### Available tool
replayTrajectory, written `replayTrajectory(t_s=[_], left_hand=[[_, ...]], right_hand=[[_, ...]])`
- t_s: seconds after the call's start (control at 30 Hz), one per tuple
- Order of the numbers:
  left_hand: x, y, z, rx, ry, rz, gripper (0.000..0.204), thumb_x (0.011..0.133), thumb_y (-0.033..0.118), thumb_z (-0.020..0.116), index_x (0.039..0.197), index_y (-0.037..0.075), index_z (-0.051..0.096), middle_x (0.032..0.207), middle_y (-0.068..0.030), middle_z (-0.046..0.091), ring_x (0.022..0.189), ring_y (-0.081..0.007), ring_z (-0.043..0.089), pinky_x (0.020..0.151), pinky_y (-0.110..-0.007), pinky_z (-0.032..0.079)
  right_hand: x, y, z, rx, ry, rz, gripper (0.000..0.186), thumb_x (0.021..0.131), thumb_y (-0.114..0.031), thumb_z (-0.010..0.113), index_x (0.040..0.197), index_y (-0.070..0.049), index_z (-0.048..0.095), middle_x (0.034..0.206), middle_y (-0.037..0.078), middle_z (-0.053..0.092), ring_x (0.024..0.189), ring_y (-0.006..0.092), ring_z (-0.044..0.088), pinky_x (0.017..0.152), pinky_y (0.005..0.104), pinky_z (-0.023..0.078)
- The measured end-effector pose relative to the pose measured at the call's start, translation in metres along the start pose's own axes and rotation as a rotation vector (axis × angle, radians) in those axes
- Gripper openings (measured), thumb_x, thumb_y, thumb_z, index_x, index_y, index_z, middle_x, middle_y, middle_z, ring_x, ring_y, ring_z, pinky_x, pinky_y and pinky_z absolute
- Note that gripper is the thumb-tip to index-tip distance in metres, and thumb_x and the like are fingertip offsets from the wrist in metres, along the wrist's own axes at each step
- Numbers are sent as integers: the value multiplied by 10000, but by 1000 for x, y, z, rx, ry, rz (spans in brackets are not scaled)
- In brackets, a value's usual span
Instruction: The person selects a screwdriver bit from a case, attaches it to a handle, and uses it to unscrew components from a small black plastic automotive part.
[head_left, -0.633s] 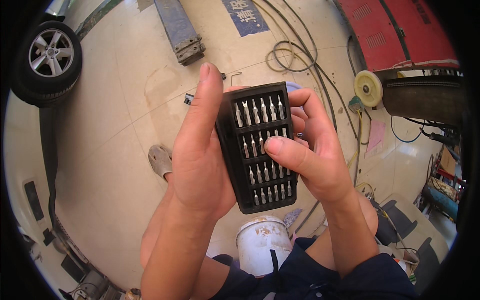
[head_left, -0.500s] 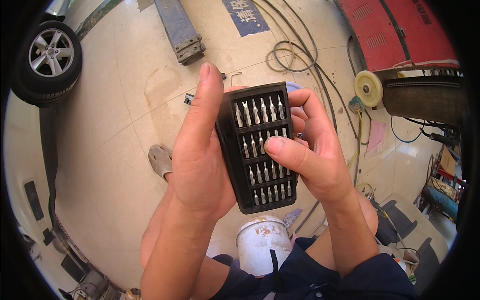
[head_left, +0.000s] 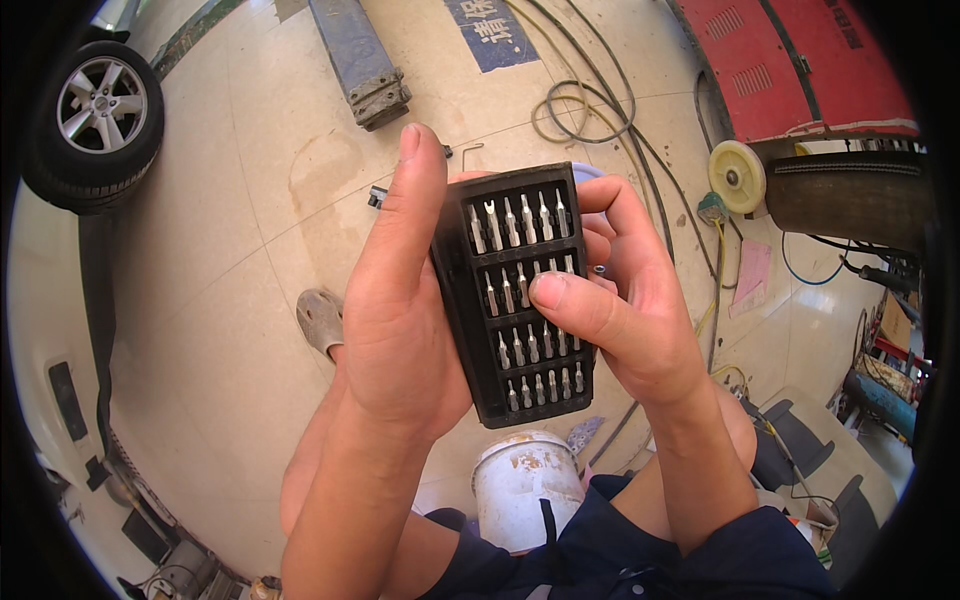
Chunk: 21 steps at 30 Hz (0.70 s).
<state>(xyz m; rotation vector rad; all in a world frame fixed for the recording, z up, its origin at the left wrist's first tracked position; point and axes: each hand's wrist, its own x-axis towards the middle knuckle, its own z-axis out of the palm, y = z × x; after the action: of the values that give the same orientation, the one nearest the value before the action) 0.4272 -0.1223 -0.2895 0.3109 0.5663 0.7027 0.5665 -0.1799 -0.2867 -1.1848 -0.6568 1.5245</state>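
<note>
Your black bit case [head_left: 470, 320] is between your two hands, open face toward you, tilted slightly, top end leaning left. Four rows of silver bits [head_left: 533, 343] seated in it.

Left hand [head_left: 395, 330]: palm against the case's left side, thumb straight and pointing away from you, its tip clear of the case's top left corner. Most of its fingers are hidden behind the case, so can't tell how they're bent.

Right hand [head_left: 645, 330]: closed on the case's right side. Thumb tip lies over the second row from the top, covering part of some bits; index finger is curled at the upper right edge. A small metal end shows beside those fingers, too little of it to identify.

Beyond your left thumb tip: blue-grey metal beam [head_left: 355, 60] on the floor [head_left: 220, 300]. Well left of that thumb: wheel with tire [head_left: 100, 105]. Past your right fingers: dark hoses [head_left: 640, 170], then a cream roller [head_left: 737, 177] and a red cabinet [head_left: 750, 90]. White bucket [head_left: 527, 500], paint chipped, sits nearer your body than either set of fingers.
</note>
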Motion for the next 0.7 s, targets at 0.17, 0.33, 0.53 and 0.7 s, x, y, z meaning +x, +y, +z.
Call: replayTrajectory(t_s=[0.17, 0.33, 0.53, 0.7], left_hand=[[0, 0, -1, -12, 6, -5, 791, 979, 614, 263, 1124, -85, 604, 993, -287, 655, 856, -388, 678, 775, -428, 574], [0, 0, 0, 2, -1, -2, 788, 979, 612, 266, 1124, -86, 604, 1001, -290, 654, 855, -388, 679, 776, -428, 574], [-1, 1, 3, -3, 12, 1, 789, 979, 610, 269, 1124, -92, 599, 990, -289, 655, 852, -387, 679, 779, -420, 573], [-1, 1, 2, 5, 7, 8, 784, 982, 605, 269, 1123, -92, 599, 984, -291, 654, 843, -380, 679, 770, -413, 572]], right_hand=[[0, 1, -1, -6, -3, -2, 503, 831, -146, 735, 1190, 10, 418, 1042, 123, 567, 852, 75, 523, 747, 218, 450], [1, 1, -1, 3, -1, -1, 502, 834, -153, 733, 1190, 9, 419, 1041, 121, 567, 853, 75, 524, 749, 218, 450], [0, 0, 0, -1, 5, 4, 511, 834, -155, 733, 1200, 9, 417, 1056, 130, 558, 866, 87, 532, 755, 220, 453], [0, -2, -1, -32, -10, 40, 544, 807, -204, 717, 1216, -14, 413, 1104, 127, 554, 985, 134, 542, 876, 280, 446]])
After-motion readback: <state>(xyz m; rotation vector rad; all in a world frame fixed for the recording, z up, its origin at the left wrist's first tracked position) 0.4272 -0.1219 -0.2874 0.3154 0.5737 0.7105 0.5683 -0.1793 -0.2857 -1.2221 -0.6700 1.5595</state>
